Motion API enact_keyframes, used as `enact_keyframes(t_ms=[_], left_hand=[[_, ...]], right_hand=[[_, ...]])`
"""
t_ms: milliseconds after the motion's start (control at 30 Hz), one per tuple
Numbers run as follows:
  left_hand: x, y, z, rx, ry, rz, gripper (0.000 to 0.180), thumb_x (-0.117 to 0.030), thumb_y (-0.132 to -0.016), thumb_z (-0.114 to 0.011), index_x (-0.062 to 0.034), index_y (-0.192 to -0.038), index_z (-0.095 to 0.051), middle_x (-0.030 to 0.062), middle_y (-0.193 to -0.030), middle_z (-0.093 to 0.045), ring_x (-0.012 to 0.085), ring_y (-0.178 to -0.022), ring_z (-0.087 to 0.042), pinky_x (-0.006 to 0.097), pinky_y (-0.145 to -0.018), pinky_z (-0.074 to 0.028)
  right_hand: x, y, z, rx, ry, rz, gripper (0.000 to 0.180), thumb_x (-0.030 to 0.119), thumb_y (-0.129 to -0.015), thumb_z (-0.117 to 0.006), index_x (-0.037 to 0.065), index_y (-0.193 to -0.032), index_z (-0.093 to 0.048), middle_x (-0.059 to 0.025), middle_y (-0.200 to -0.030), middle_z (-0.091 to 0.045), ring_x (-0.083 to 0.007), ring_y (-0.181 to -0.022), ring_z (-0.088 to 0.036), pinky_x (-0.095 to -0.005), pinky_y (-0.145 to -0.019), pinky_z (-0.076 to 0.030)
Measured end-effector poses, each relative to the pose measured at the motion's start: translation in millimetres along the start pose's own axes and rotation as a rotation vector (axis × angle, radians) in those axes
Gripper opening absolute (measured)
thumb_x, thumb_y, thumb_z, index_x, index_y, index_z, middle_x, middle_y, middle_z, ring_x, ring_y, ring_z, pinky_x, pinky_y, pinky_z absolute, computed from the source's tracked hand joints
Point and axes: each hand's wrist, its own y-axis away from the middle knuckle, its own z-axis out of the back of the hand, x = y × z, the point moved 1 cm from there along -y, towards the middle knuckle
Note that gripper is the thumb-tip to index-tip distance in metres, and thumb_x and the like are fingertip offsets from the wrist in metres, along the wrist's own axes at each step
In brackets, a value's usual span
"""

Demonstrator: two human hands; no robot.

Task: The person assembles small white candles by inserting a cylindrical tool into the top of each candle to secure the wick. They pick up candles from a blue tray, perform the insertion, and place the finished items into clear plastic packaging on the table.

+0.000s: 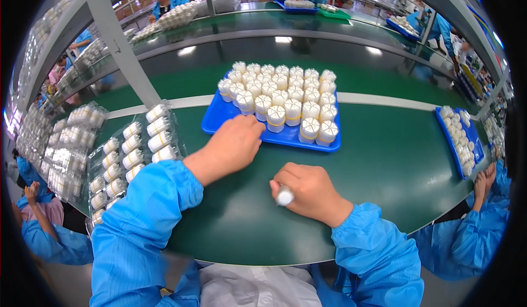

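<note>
blue tray (219, 121) of white cylinders (285, 96) meets our left hand (229, 148), curled at its near edge; whether it grips, we cannot tell. our right hand (308, 190) fists a white cylinder (284, 196).

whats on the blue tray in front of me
Rows of small white cylinders fill the blue tray. The left hand covers its near left edge.

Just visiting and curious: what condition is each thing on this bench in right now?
left hand: knuckles up, at blue tray's near edge
right hand: closed on white cylinder
blue tray: nearly full of upright white cylinders
clear packs: filled, lying flat at left
</note>
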Motion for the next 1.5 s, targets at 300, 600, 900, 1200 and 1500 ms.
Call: enact_keyframes(t_ms=[300, 600, 900, 1200, 1500], left_hand=[[-26, 12, -28, -0.092, 0.11, -0.009, 0.038, 0.002, -0.089, -0.062, -0.0036, -0.126, -0.063, 0.0154, -0.114, -0.061, 0.037, -0.109, -0.058, 0.045, -0.099, -0.046], [-37, 77, 29, -0.127, 0.004, 0.094, 0.033, 0.007, -0.08, -0.062, -0.0013, -0.112, -0.066, 0.0148, -0.112, -0.065, 0.0366, -0.108, -0.061, 0.048, -0.099, -0.048], [-56, 75, 18, -0.166, 0.423, 0.104, 0.055, -0.01, -0.085, -0.077, -0.0023, -0.135, -0.056, 0.0193, -0.128, -0.062, 0.0374, -0.123, -0.058, 0.045, -0.103, -0.048], [-59, 102, 43, -0.134, 0.654, -0.025, 0.049, -0.018, -0.076, -0.091, -0.0045, -0.118, -0.068, 0.0114, -0.112, -0.065, 0.0248, -0.096, -0.066, 0.034, -0.078, -0.054], [-90, 111, 17, -0.107, 0.72, 0.011, 0.055, -0.017, -0.075, -0.093, -0.0039, -0.12, -0.064, 0.0109, -0.107, -0.064, 0.0238, -0.087, -0.064, 0.034, -0.068, -0.054]], right_hand=[[31, -5, 39, -0.144, 0.069, 0.212, 0.015, 0.01, -0.08, -0.077, 0.008, -0.079, -0.063, -0.0064, -0.076, -0.06, -0.0219, -0.062, -0.062, -0.0349, -0.052, -0.05], [-14, 4, 64, -0.423, -0.429, -0.422, 0.009, 0.002, -0.09, -0.068, 0.0, -0.081, -0.069, -0.0061, -0.075, -0.067, -0.0122, -0.067, -0.061, -0.0291, -0.059, -0.048], [27, 14, 16, 0.095, -0.628, -0.3, 0.009, 0.003, -0.087, -0.073, 0.003, -0.079, -0.069, -0.0048, -0.073, -0.067, -0.0161, -0.065, -0.062, -0.032, -0.057, -0.047], [28, 10, 26, -0.056, -0.501, -0.197, 0.006, 0.003, -0.085, -0.077, 0.003, -0.084, -0.072, -0.0071, -0.078, -0.07, -0.0198, -0.068, -0.066, -0.0332, -0.06, -0.051], [43, 4, 35, 0.035, -0.388, -0.153, 0.008, 0.002, -0.084, -0.078, 0.003, -0.088, -0.072, -0.0073, -0.08, -0.069, -0.0227, -0.068, -0.066, -0.0346, -0.059, -0.053]])
